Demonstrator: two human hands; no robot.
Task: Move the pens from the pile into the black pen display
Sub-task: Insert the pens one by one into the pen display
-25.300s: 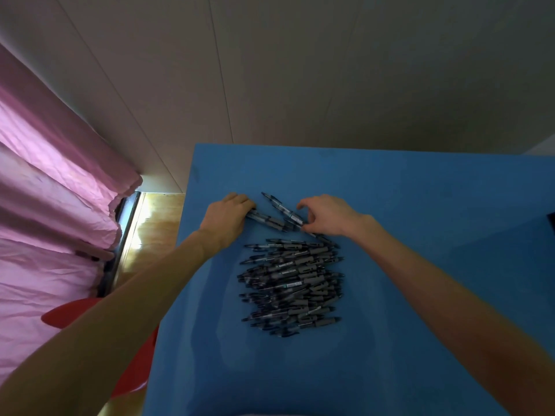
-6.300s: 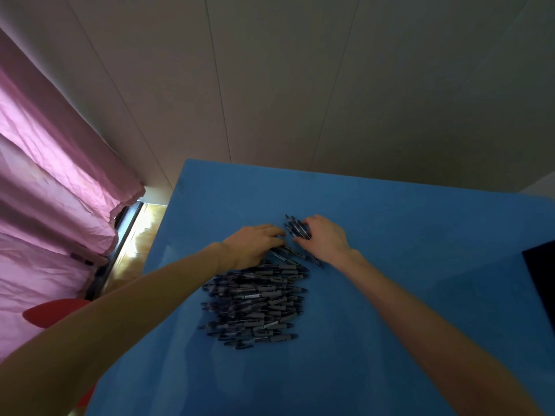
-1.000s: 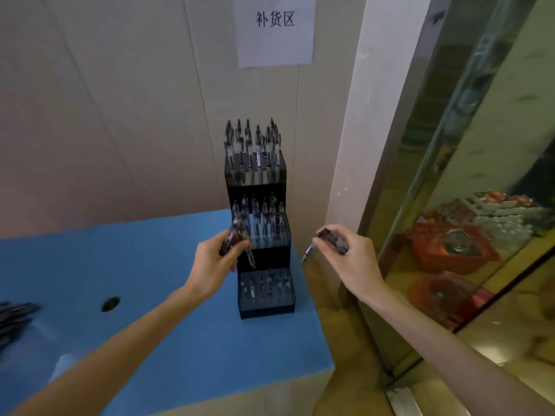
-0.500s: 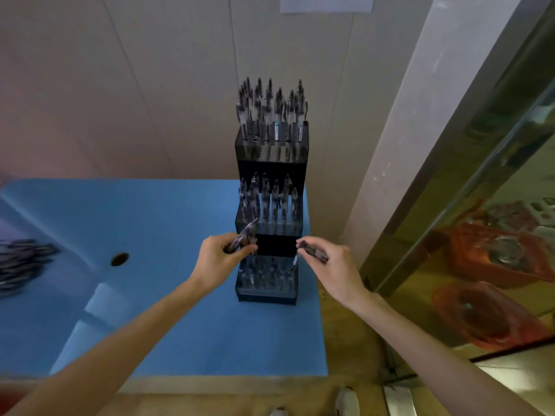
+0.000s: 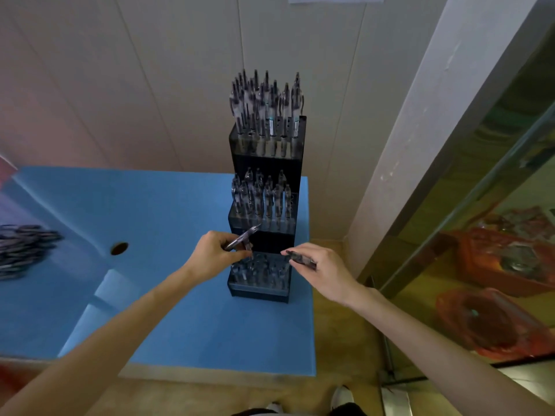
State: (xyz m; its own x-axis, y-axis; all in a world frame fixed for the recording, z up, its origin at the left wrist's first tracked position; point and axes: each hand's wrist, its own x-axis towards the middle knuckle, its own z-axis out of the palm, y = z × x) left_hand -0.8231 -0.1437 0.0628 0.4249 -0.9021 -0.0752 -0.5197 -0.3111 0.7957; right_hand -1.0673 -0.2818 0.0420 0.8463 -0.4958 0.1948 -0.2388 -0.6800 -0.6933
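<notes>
Step in hand, as I read it: slotting pens into the bottom tier of the black pen display [image 5: 264, 187]. Left hand [image 5: 211, 255] sits just left of that tier, fingers curled round a small bunch of pens [image 5: 241, 237], tips pointing up and right toward the middle tier. Right hand [image 5: 322, 271] is just right of the tier, thumb and forefinger pinching a dark pen or two [image 5: 300, 258] held roughly level, one end over the tier's right corner. To do it well: tip each pen upright before lowering, feed one per hole, let it drop by its own weight, don't force it. Feeding from one hand while the other steadies the display would likely help; it is tall and narrow and looks easy to tip. Display is a stepped three-tier tower, glossy dark plastic with translucent smoked fronts; top and middle tiers look nearly full of upright pens, bottom tier is partly filled, exact count not readable. Pens are slim, clear-barrelled with dark grips and clips, slippery-looking. Display stands at the right end of the blue table [image 5: 180, 325], matte surface, with a round hole [image 5: 119, 248] left of the display. Pile of pens [image 5: 24, 250] lies far left of the display at the frame edge, blurred, still large, so plenty of task remains.
</notes>
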